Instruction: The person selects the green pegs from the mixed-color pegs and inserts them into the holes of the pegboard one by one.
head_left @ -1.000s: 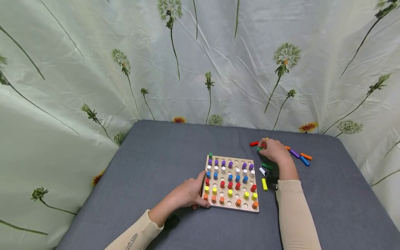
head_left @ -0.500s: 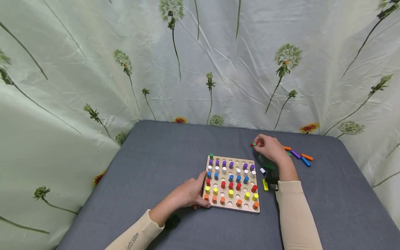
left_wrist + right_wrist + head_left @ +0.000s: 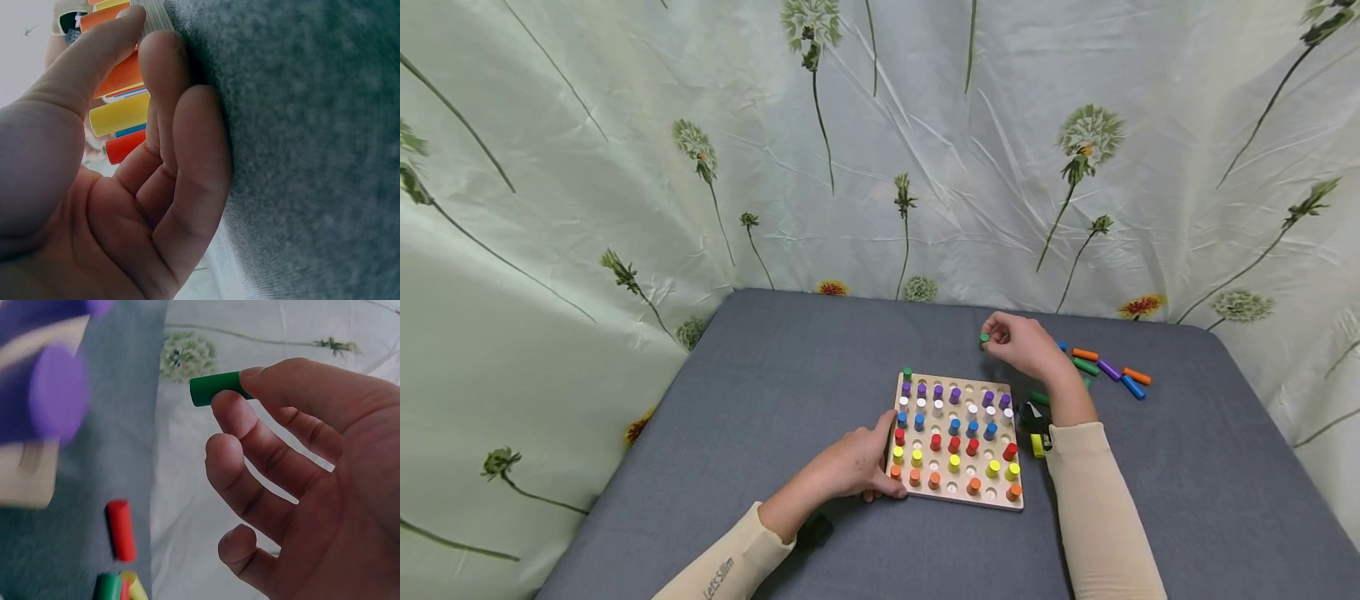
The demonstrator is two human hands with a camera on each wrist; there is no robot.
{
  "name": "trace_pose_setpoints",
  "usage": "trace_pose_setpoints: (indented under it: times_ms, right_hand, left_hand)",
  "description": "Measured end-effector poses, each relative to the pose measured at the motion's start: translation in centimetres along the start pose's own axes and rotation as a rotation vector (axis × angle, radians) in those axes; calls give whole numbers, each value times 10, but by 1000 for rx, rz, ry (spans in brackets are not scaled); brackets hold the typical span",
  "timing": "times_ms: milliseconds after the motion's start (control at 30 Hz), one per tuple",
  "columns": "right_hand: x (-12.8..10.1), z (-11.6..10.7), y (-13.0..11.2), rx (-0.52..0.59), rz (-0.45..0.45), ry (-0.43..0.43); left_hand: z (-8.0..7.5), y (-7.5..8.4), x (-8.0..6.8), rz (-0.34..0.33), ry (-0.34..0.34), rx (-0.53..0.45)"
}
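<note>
R hand (image 3: 1026,346) pinches green peg (image 3: 984,338) above bare cloth past pegboard (image 3: 956,497) far edge; L hand (image 3: 853,465), fingers relaxed, rests against board's left edge.

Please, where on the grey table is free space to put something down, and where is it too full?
Free: the wide grey table left of the peg board, the strip behind it up to the curtain, and the near right corner. Crowded: right of the board, where loose pegs lie beside the right hand pinching a green peg.

Head looks down; wrists close, sharing the pegboard (image 3: 955,442)
</note>
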State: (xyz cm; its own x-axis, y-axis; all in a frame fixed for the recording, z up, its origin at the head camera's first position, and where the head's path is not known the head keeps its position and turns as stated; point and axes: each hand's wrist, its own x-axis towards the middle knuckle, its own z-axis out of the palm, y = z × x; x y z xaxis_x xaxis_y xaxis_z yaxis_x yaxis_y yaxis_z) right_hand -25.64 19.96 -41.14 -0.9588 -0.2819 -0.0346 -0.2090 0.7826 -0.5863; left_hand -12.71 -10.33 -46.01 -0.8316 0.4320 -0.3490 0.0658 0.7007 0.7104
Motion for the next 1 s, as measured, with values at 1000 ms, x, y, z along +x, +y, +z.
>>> trace_pose_setpoints:
  times_ms: [1000]
  right_hand:
    - [21, 39, -55, -16, -133, -236]
  left_hand:
    - [-2, -2, 1, 10, -7, 10]
